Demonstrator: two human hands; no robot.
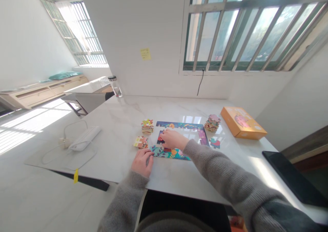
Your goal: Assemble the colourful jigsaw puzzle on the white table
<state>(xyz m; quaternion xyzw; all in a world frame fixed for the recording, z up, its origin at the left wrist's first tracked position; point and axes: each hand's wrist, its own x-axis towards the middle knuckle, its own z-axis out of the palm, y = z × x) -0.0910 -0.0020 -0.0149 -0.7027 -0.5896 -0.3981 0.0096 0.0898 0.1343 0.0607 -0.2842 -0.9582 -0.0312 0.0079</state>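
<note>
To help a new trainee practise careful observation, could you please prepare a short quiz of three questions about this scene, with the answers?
1. Fill in: between the puzzle and the orange box stands a ___ of puzzle pieces.
2. Where is the right hand? A) on the orange box; B) over the puzzle; C) against the window.
3. True or false: the orange box lies to the left of the puzzle.

Key: 1. stack. 2. B. 3. False; the orange box is to the right of the puzzle.
</note>
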